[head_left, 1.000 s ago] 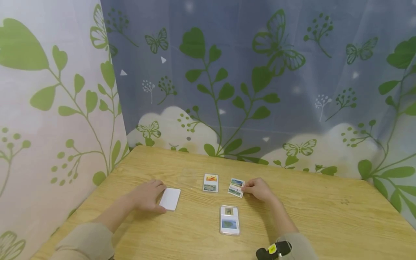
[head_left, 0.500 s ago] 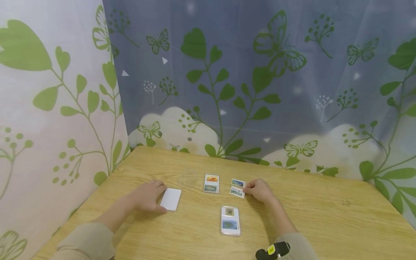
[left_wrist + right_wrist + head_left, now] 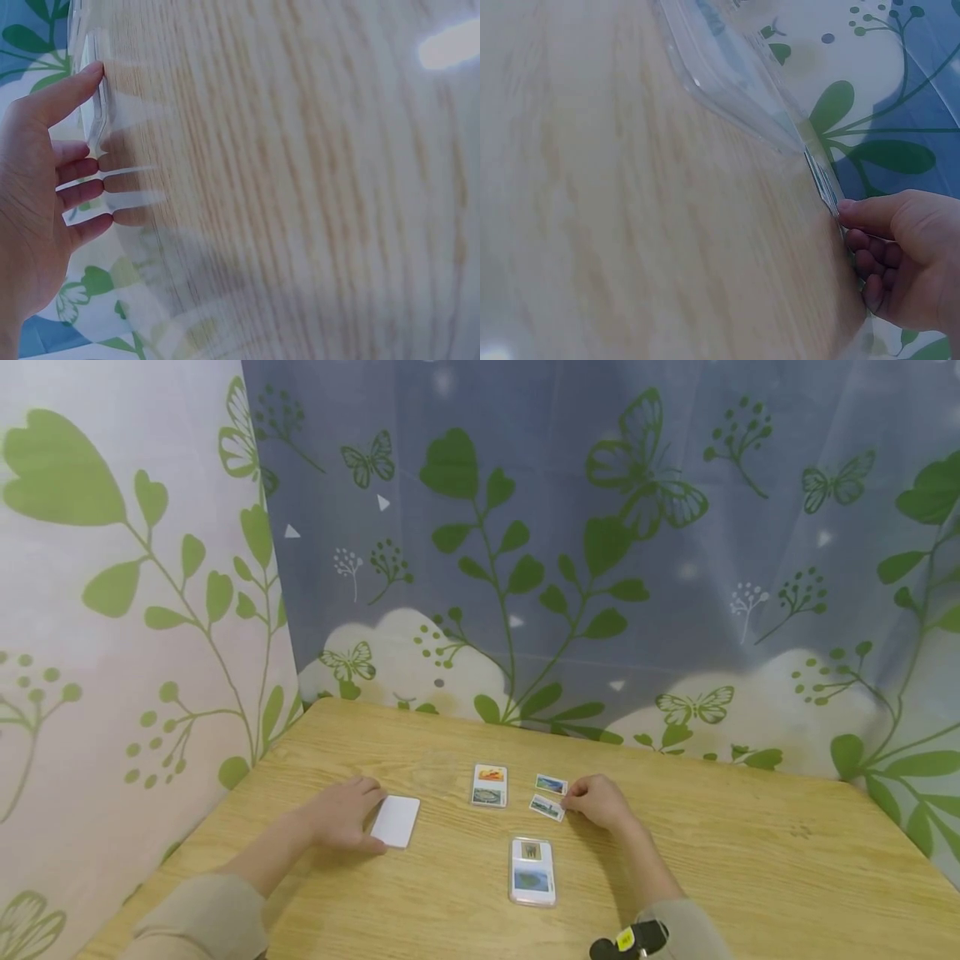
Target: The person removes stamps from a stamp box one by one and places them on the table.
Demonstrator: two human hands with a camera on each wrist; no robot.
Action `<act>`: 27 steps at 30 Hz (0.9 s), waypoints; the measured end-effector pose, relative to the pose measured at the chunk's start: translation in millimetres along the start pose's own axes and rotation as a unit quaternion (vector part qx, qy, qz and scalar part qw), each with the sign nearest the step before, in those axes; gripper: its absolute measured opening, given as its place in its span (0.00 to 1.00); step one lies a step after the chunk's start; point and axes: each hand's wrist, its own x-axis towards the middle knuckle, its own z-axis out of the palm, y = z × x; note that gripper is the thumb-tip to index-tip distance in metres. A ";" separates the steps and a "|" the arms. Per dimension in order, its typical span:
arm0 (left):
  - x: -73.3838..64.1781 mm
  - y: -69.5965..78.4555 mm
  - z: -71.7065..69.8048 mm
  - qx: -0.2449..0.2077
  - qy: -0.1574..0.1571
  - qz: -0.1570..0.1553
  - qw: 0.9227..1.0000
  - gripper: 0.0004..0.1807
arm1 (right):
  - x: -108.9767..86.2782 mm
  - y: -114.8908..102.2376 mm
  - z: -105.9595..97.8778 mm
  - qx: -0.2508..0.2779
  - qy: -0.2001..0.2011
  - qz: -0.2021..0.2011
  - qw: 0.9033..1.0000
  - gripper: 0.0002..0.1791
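Note:
On the left of the table, my left hand holds a flat white case by its edges, thumb at the near side and index finger at the far side. The left wrist view shows the thumb on the case's clear rim. Farther right, my right hand pinches the right edge of a small stamp-like picture card between thumb and index finger. In the right wrist view its other fingers are curled under. A second small picture card, bluish, lies just beyond the pinched one.
A clear case with an orange and a grey-green picture lies between the hands. Nearer the front lies another clear case with two pictures. The wooden table meets a leaf-patterned cloth at the back.
The small card in my right fingers has turned and drawn slightly away from the bluish card, so a gap shows between them. My left hand stays on the white case.

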 end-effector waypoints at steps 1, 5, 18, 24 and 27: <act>-0.2 0.2 -0.5 -0.001 0.000 0.001 1.000 0.44 | 0.0 -0.1 0.3 0.000 0.001 0.000 1.000 0.05; -0.6 0.6 -1.3 -0.001 -0.002 -0.002 1.000 0.44 | -0.5 -1.7 0.4 0.006 0.001 0.000 1.000 0.05; -1.0 3.0 -2.9 -0.002 -0.008 -0.003 1.000 0.44 | 5.6 -9.6 1.6 0.032 0.004 -0.014 0.999 0.11; -1.4 1.3 -1.7 -0.001 -0.006 -0.003 1.000 0.45 | 10.1 -22.7 5.7 0.046 0.009 -0.030 0.998 0.14; -0.4 -0.4 0.5 0.004 -0.005 -0.003 1.000 0.44 | 11.7 -32.3 8.5 0.050 0.016 -0.040 0.998 0.16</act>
